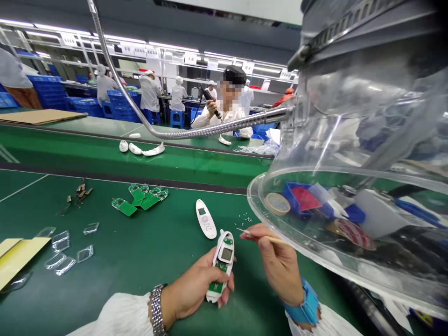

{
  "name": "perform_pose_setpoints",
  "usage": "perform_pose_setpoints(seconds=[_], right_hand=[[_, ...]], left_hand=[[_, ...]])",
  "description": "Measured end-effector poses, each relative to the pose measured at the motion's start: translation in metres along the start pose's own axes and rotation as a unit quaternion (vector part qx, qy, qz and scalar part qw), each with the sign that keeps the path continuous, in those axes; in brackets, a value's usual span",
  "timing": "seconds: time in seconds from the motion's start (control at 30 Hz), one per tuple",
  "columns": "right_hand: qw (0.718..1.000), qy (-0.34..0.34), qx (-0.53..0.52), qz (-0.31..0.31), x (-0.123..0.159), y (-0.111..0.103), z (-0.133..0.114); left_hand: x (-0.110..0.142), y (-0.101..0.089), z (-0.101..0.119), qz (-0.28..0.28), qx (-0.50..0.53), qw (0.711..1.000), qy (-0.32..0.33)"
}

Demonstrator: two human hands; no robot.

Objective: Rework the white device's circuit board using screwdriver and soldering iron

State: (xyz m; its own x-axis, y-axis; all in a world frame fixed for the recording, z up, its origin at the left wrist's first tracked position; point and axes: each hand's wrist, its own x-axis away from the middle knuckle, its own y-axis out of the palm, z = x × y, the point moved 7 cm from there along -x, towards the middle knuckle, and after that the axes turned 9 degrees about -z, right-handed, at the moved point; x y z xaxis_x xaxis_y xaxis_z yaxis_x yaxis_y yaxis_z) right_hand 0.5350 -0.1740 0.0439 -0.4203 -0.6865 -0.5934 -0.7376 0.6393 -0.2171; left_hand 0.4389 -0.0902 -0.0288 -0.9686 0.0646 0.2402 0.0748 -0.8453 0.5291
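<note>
My left hand (201,277) is closed around an open white device housing (221,273). A green circuit board with a small grey display (226,254) sits inside it, and my thumb presses on the board's lower part. To the right, my right hand (276,256) pinches a thin, pale-handled tool (278,240) whose fine tip points left; its exact kind I cannot tell. Tiny white pieces (247,218) lie on the green table just beyond that tip. An oval white cover (206,219) with a window rests beyond the housing, apart from both hands.
A clear fume hood (336,172) on a flexible arm overhangs the right side. Green circuit boards (150,199), clear plastic windows (65,256) and small brown parts (81,191) lie left. White shells (152,150) rest on the green belt (196,161). A co-worker (227,102) sits opposite.
</note>
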Motion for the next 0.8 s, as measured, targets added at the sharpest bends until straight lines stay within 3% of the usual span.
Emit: perform_pose_setpoints(seconds=[0.23,0.5,0.8], right_hand=[[1.000,0.022,0.008,0.000,-0.002,0.007,0.004],[0.996,-0.030,0.078,-0.007,-0.006,0.013,-0.010],[0.998,0.001,0.065,-0.020,-0.007,0.017,-0.006]], left_hand=[[0.000,-0.003,-0.001,0.003,0.006,1.000,0.011],[0.000,-0.003,0.001,0.002,0.008,1.000,0.018],[0.000,0.000,0.000,-0.004,0.012,1.000,0.017]])
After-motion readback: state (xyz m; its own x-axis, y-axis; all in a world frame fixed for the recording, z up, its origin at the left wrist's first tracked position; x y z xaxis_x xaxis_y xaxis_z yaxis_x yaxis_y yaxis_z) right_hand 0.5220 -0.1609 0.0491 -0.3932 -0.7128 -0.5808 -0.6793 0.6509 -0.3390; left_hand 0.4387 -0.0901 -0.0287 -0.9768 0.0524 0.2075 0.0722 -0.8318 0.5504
